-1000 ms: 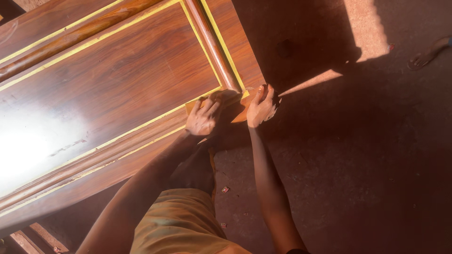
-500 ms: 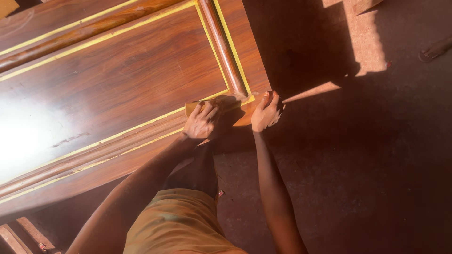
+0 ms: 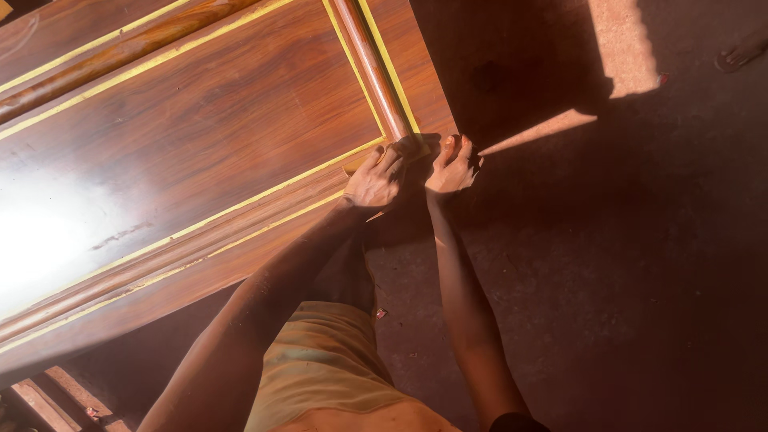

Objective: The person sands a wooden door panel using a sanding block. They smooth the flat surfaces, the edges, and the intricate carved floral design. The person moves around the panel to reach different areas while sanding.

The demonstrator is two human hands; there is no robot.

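Note:
A large glossy brown wooden door (image 3: 200, 136) lies flat, with raised moulding (image 3: 370, 64) bordered by yellow tape lines (image 3: 264, 192). My left hand (image 3: 378, 180) presses down at the inner corner of the moulding, near the door's end. A sliver of a tan sheet (image 3: 350, 170) shows under its palm; the rest is hidden. My right hand (image 3: 450, 166) sits just to the right, its fingers laid over the door's outer corner. The two hands almost touch.
The dark earthen floor (image 3: 624, 264) spreads to the right, with a sunlit patch (image 3: 620, 48). Another person's foot (image 3: 740, 52) shows at the top right. Small red scraps (image 3: 382, 314) lie beside my knee. Wooden slats (image 3: 48, 400) show at the bottom left.
My left hand has slid right and up along the moulding to its corner, covering most of the tan sheet. My right hand stays on the door's corner.

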